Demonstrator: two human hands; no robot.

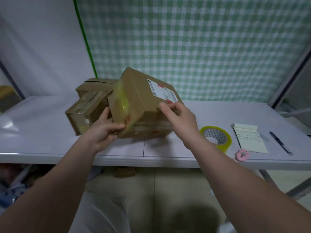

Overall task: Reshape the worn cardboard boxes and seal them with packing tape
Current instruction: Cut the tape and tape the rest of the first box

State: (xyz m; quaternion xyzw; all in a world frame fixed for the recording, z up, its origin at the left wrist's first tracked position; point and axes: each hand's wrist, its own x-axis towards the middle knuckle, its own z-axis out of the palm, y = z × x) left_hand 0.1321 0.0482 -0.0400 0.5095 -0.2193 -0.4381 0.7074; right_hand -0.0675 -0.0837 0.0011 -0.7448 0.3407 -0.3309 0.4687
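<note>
A labelled cardboard box [143,101], banded with yellowish tape, is being held tilted over the white table [42,140], the left hand [102,130] gripping its near corner and the right hand [178,118] pinching its near edge. The person is apparently turning it to check its shape. Sealing is calling for the packing tape roll [217,137] lying to the right, while two more worn boxes [84,111] are waiting behind.

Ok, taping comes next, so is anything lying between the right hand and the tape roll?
Nothing visible does. The tape roll lies just right of the right hand, which holds the tilted box.
</note>
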